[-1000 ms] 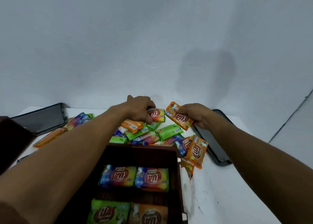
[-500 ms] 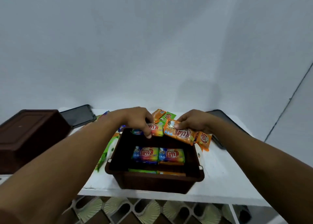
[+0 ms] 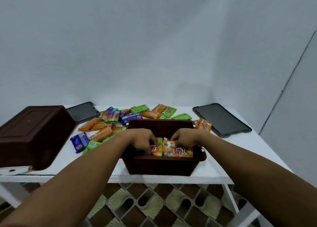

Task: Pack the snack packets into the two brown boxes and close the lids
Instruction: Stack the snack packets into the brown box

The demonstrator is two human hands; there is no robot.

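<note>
An open brown box (image 3: 163,166) stands at the front edge of the white table (image 3: 223,160). Both my hands reach down inside it. My left hand (image 3: 143,141) grips a yellow-red snack packet (image 3: 157,148). My right hand (image 3: 184,138) pinches an orange snack packet (image 3: 178,152) beside it, near the box's front wall. Several loose packets (image 3: 109,122) in orange, green and blue lie on the table behind and left of the box. A second brown box (image 3: 32,134) sits at the left with its lid shut.
Two dark flat lids lie at the back of the table, one at the left (image 3: 83,111) and one at the right (image 3: 221,119). A pale wall rises right behind the table. Patterned floor tiles (image 3: 154,204) show below the table edge.
Both hands have carried their packets from the pile back over the box rim and down into the box. The camera has pulled back, so more of the table shows.
</note>
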